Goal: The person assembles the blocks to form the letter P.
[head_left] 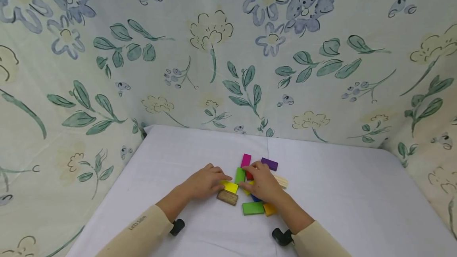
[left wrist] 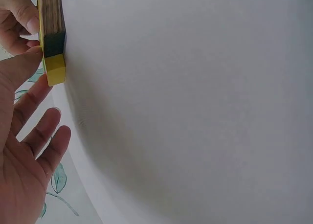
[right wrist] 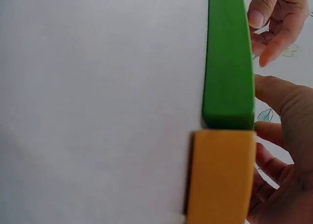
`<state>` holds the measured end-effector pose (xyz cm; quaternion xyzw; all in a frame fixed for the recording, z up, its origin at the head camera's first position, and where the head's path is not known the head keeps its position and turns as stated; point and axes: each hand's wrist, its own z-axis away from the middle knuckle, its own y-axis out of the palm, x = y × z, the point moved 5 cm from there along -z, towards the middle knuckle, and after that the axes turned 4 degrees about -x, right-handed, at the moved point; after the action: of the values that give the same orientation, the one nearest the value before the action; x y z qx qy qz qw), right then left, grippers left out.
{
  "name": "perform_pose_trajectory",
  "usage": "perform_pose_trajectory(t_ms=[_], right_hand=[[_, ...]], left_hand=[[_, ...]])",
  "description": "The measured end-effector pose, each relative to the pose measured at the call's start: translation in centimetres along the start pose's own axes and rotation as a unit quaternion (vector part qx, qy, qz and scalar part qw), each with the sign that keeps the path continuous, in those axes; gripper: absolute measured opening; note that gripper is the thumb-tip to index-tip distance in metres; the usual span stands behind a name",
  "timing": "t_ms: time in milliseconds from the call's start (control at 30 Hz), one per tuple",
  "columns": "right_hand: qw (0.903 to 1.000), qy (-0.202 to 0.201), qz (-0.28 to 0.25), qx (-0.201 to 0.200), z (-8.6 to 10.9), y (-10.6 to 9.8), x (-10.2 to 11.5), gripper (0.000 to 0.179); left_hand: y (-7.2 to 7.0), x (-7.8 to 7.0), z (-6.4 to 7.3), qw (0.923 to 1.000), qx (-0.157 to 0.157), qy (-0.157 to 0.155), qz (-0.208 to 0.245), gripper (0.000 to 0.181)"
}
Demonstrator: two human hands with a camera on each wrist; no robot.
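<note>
My left hand [head_left: 206, 182] pinches the left end of a yellow block [head_left: 230, 186] between thumb and index finger, its other fingers spread in the left wrist view. A brown wooden block [head_left: 227, 198] lies along the near side of that yellow block. My right hand [head_left: 263, 183] is over the cluster, with thumb and index finger at the two ends of an upright-lying green block [head_left: 240, 175]. Partly hidden beneath this hand are a red block [head_left: 249, 175], a second yellow block [head_left: 247, 189] and a blue block [head_left: 255, 198].
Beyond the hands lie a pink block [head_left: 246, 160] and a purple block [head_left: 269, 164]. A pale wooden block [head_left: 281, 181] is to the right. Nearer sit another green block [head_left: 252, 208] and an orange block [head_left: 269, 209], on a white-covered table [head_left: 339, 193] before a floral curtain [head_left: 214, 50].
</note>
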<state>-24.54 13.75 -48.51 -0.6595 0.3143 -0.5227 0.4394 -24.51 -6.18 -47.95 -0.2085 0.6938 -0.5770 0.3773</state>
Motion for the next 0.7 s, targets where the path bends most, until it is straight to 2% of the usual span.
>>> perform_pose_trajectory(t_ms=[300,700], right_hand=[[0.9978,0.038,-0.052,0.011,-0.4,0.6,-1.0,0.059],[0.9951,0.057,-0.076,0.029,-0.7,1.0,-1.4,0.061]], left_hand=[[0.0,0.1,0.5,0.9998,0.002,-0.017,-0.005,0.043],[0.3,0.8,1.3,0.9988,0.011,-0.047,-0.002,0.058]])
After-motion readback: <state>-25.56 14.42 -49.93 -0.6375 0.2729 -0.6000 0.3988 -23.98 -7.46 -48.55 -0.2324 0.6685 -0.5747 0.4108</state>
